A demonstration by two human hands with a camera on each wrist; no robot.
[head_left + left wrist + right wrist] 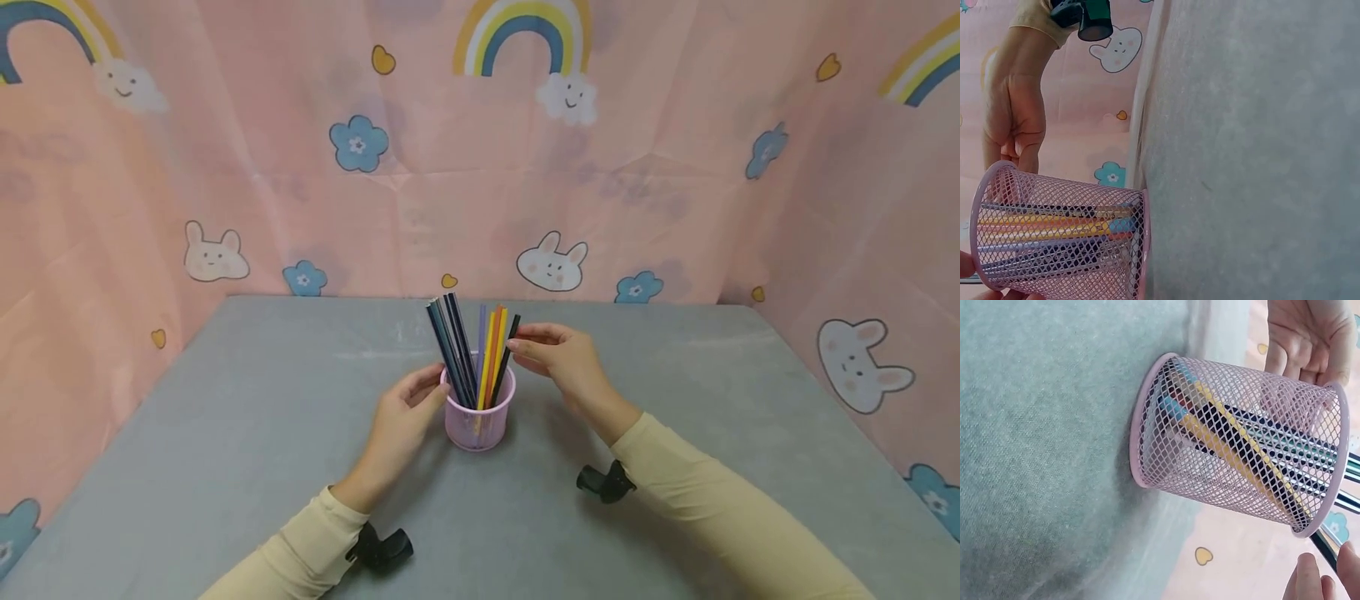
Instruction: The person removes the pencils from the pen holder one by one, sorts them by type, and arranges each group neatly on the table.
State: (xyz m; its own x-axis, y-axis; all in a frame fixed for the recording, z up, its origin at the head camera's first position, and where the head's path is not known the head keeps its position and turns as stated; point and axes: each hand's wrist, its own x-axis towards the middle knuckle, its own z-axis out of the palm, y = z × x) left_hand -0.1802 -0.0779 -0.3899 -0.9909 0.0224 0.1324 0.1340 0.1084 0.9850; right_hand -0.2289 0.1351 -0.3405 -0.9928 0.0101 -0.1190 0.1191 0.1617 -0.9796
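A pink mesh pen holder (480,427) stands upright on the table, with several pencils leaning in it. Dark ones (455,350) lean left; a purple pencil (481,342), yellow ones and an orange one stand at the middle and right. My left hand (401,417) holds the holder's rim at its left side, thumb in front and fingers behind. With thumb and fingertips, my right hand (566,362) pinches the upper part of a black pencil (505,358) whose lower end is inside the holder. Through the mesh in the right wrist view, a yellow pencil (1229,447) slants across the others.
The grey table (262,433) reaches back to a pink curtain (420,225) printed with rainbows, rabbits and flowers. Black wrist mounts (382,547) sit on both sleeves, low over the table.
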